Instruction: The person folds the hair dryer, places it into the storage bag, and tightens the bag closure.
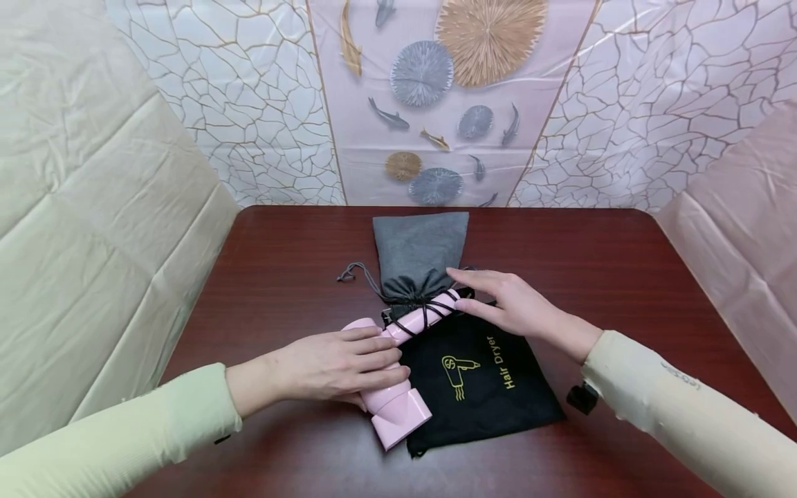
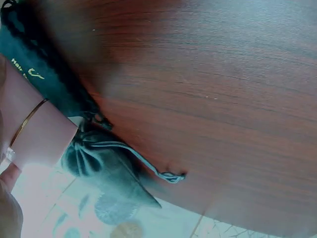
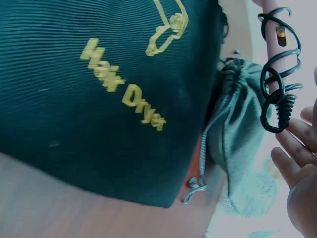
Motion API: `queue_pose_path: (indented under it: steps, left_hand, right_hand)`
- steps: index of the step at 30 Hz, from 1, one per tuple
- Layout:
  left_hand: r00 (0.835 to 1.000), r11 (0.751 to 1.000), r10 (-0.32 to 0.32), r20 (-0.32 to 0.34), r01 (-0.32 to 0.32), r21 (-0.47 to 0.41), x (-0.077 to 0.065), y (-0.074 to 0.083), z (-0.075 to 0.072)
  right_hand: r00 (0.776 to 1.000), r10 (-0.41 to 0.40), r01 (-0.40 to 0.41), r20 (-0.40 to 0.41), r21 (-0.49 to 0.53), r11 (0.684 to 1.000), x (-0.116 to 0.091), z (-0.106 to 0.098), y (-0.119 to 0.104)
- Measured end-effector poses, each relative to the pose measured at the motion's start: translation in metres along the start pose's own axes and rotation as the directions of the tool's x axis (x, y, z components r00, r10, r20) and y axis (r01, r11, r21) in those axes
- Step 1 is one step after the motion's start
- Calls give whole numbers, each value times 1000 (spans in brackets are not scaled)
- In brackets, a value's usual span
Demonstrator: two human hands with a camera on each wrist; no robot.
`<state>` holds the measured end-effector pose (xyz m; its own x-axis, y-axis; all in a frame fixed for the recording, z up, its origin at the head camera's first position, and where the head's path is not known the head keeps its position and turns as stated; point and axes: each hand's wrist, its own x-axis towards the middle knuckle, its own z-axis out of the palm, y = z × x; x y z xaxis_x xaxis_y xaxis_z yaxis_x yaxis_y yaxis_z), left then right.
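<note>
A pink hair dryer (image 1: 398, 415) is held over the black bag by my left hand (image 1: 349, 365), its fingers wrapped across the barrel. The dryer's handle (image 3: 277, 54) points up to the right, with a black cord (image 3: 272, 74) wound round it. My right hand (image 1: 510, 299) is at the handle's end, fingers fairly straight; in the right wrist view the fingertips are by the cord's base. Beneath lies a flat black drawstring bag (image 1: 492, 408) with yellow "Hair Dryer" lettering. In the left wrist view, the dryer's barrel (image 2: 44, 116) shows a gold band.
Behind the dryer, a grey drawstring pouch (image 1: 423, 245) lies with its gathered neck toward me and its cord (image 1: 361, 268) trailing left. The dark red wooden table (image 1: 280, 263) ends at a patterned backdrop (image 1: 436, 138), with pale cloth on both sides.
</note>
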<state>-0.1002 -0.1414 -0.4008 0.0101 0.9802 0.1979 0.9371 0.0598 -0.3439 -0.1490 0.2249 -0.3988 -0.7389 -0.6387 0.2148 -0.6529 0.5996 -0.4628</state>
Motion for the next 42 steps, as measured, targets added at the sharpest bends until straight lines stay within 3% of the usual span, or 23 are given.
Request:
queue_pose_path:
  steps: [5,12,17,22,26,31,36,39,42]
  left_hand:
    - [999,994,42,6,-42,103,3,-3,-7]
    - [997,970,80,-17,-74,232,1,-9,-12]
    - [997,959,80,0,-76,274,-2,-14,-12]
    - [996,946,93,4,-89,311,-4,-18,-12]
    - [994,939,106,6,-102,330,-5,-21,-13]
    - [994,938,109,8,-106,330,-7,-24,-15]
    - [992,928,129,4,-122,353,-6,-26,-15]
    - [990,923,138,5,-131,362,-6,-25,-15]
    - [989,921,147,7,-139,364,-6,-24,-15]
  right_hand:
    - [999,-33,33,-1,34,999,17,-4,0]
    - [999,-25,20,36,117,993,37,-4,3]
    - [997,-71,65,32,152,986,44,-3,1]
    - [994,-106,103,22,112,988,48,-7,-4]
    - [983,-172,171,66,22,985,52,-12,-12]
    - [935,-336,349,113,-119,930,57,-16,-21]
    - [845,-512,534,153,-235,812,64,-17,-24]
    - [806,-553,592,209,-272,759,67,-17,-25]
    - [795,-555,606,246,-271,748,70,-15,-26]
